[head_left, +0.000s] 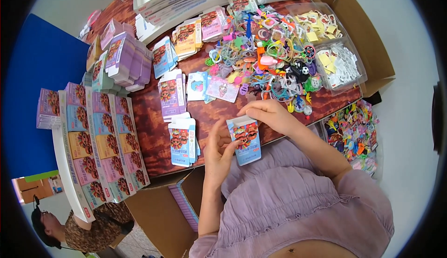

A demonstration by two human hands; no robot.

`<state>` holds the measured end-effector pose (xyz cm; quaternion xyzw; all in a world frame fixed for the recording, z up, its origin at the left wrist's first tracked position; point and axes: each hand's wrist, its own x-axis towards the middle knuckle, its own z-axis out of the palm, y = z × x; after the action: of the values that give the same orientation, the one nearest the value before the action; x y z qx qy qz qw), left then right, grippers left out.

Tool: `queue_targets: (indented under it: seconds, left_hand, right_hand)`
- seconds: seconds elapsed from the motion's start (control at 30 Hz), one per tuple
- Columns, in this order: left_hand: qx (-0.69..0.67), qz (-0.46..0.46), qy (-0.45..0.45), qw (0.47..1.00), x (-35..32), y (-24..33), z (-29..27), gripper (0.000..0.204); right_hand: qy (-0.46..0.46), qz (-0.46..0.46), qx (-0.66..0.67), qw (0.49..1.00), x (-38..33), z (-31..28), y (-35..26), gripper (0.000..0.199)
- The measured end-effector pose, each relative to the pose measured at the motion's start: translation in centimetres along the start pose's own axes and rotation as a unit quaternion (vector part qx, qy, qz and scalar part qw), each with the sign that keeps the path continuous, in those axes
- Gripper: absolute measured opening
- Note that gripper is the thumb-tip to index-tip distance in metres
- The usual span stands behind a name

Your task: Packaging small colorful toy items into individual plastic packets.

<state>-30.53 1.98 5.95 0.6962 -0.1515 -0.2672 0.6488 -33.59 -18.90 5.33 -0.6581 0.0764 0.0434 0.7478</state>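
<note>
Just past the table's front edge I hold a small blue carton (pixel 248 147) with a cartoon print, its top edge toward the table. My left hand (pixel 217 152) grips it by its left side, thumb across the front. The fingers of my right hand (pixel 271 114) are closed at its top right corner, partly hiding the top flap. Left of my hands lies a pile of flat blue cartons (pixel 181 141), with purple cartons (pixel 171 95) behind it. Beyond my hands are picture cards (pixel 222 89) and a heap of small colourful trinkets (pixel 265 53).
Clear trays of paper slips (pixel 342 67) stand at the right, beside an open cardboard box (pixel 368 39). Display trays of cartons (pixel 100 141) and stacked cartons (pixel 128 62) fill the left. Below are a bag of trinkets (pixel 351 132), another cardboard box (pixel 158 211) and a person (pixel 93 225).
</note>
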Motion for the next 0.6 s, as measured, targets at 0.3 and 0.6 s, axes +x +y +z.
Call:
queue_targets:
  seconds: [0.3,0.6]
  left_hand:
    - [0.031,0.017,-0.007,0.999,-0.3,-1.1,0.1,0.040]
    - [0.014,-0.002,-0.033,0.999,-0.4,-0.3,0.3,0.053]
  right_hand:
    - [-0.038,-0.012,-0.001,0.999,-1.7,0.1,-0.1,0.014]
    - [0.050,-0.029,-0.105,0.993,-2.1,0.7,-0.9,0.008]
